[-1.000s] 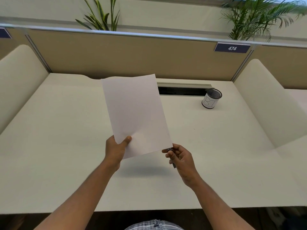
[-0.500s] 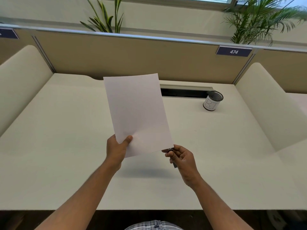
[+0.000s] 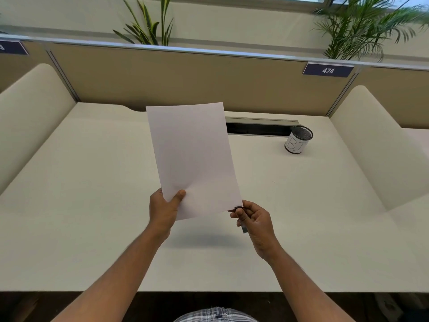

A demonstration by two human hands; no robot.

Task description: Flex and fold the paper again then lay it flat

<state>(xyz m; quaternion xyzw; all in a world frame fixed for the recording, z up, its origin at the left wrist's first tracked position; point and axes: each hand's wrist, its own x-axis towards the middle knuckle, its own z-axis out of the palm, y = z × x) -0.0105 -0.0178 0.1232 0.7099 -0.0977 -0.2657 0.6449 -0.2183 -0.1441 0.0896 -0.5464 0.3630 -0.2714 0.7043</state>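
**Sheet held steady above the desk as a small dark object meets its corner**

A pale desk (image 3: 69,205) fills the cubicle, backed by a tan partition (image 3: 162,77) carrying a number plate (image 3: 328,70) that reads 474, with leafy plants (image 3: 362,24) rising behind it. Over the half second and the full second before, almost nothing in the scene moves: the view tips slightly, and the partition and plate sit a little lower in frame.

A blank white sheet of paper (image 3: 192,156) is raised clear of the desk at its centre, tilted slightly to the left, casting a soft shadow on the surface below. It keeps the same place and tilt as before. The left hand (image 3: 163,210) grasps its lower left corner, thumb on the front face and fingers curled behind.

The right hand (image 3: 254,220) is clenched around a small dark object (image 3: 241,219), too slim and too hidden to identify, whose tip touches the sheet's lower right corner. That contact is unchanged, so the work at this corner appears, as a judgement, paused or only just starting.

A mesh cup (image 3: 298,140) with a hand-lettered white label stands well apart at the far right, beside a cable slot (image 3: 257,129).
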